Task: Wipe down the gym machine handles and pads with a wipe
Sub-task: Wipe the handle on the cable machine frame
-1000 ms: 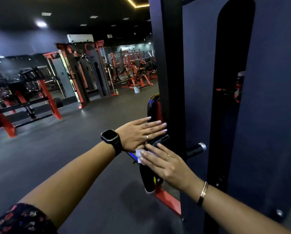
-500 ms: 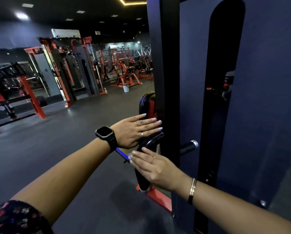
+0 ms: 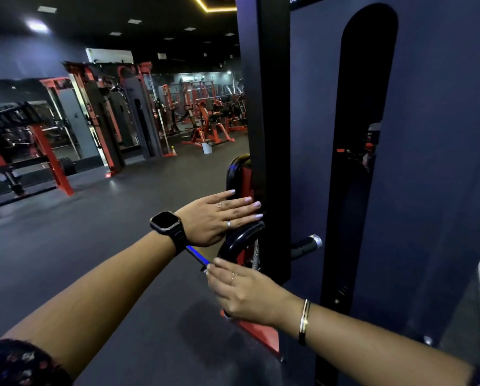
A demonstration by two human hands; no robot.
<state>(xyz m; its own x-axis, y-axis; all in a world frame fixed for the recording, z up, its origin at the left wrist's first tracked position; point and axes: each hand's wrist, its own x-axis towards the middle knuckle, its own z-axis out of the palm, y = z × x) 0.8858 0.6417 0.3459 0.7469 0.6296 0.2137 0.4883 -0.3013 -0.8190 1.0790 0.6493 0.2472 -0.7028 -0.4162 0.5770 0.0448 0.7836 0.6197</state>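
Black pad [image 3: 240, 237] judged mid-wipe: left hand [image 3: 216, 218] flat, fingers straight, resting just above it; right hand [image 3: 244, 291] flat, pressing its lower part, wipe itself unseen; chrome-capped handle [image 3: 305, 246] just beside, presumably not yet done.

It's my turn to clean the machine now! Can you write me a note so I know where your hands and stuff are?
Left hand: flat, fingers straight, resting by the curved black handle.
Right hand: flat, pressing lower down, below that handle. The wipe is not plainly visible; it is probably under this hand.
Done: cannot tell which parts are clean.
To do: at least the chrome-tipped grip; no hand is on it.
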